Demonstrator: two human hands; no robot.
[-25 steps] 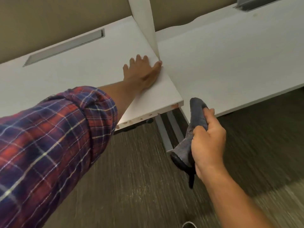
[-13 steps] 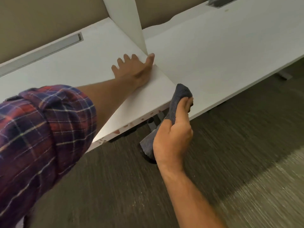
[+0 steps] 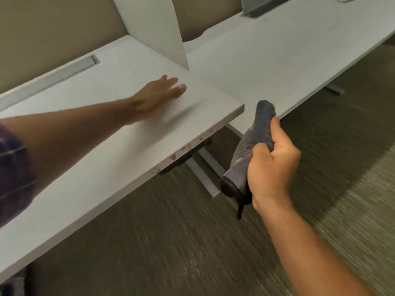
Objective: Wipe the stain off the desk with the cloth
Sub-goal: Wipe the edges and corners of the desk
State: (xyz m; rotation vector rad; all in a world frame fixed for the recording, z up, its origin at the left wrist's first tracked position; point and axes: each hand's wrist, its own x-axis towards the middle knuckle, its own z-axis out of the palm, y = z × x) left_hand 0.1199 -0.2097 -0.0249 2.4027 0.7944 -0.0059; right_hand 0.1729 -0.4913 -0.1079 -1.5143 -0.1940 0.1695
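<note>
Our right hand (image 3: 272,167) grips the dark cloth (image 3: 255,144), bunched into a roll, in the air just off the front corner of the worktop (image 3: 102,150) and not touching it. Our left hand (image 3: 156,97) lies flat on the worktop, fingers straight. Reddish stain spots (image 3: 173,156) dot the front edge. The cloth looks soft, light and limp, so we judge a mid-roll grip best, leaving a padded end free to press along that edge.

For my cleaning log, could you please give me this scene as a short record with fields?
left hand: flat on the desk, near its corner
right hand: grips the cloth, held off the desk's corner
cloth: grey, bunched, not touching the desk
stain: reddish spots along the desk's front edge
task state: stain not yet wiped
</note>
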